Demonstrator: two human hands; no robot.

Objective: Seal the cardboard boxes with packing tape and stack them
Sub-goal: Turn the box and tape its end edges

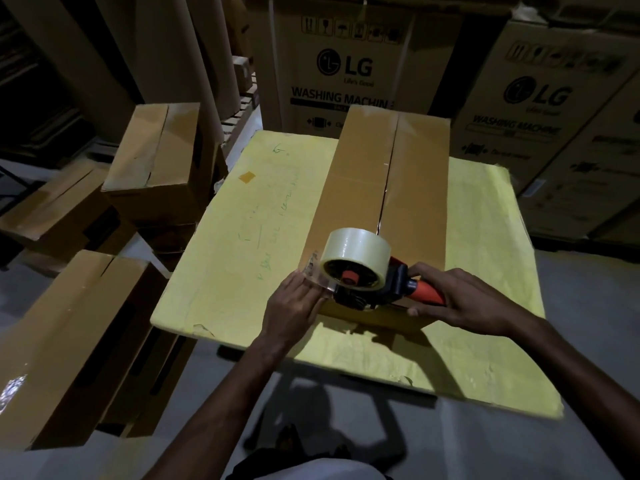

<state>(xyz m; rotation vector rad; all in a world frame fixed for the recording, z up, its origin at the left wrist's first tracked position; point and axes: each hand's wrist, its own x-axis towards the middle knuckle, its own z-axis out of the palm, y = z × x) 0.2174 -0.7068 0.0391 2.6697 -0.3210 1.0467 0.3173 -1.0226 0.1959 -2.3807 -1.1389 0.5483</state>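
Note:
A long brown cardboard box (pixel 408 174) lies lengthwise on a yellow-topped table (pixel 249 237), its two top flaps meeting at an untaped centre seam. At the box's near end sits a tape dispenser (pixel 360 275) with a clear tape roll and a red-and-black handle. My right hand (pixel 460 299) grips that handle. My left hand (pixel 294 303) presses the loose end of the clear tape against the box's near left corner.
Several taped cardboard boxes are stacked on the floor to the left (pixel 152 164), with another nearer me (pixel 69 344). Large printed washing machine cartons (pixel 349 64) stand behind the table. Tall brown paper rolls (pixel 180 46) lean at the back left. Grey floor lies below.

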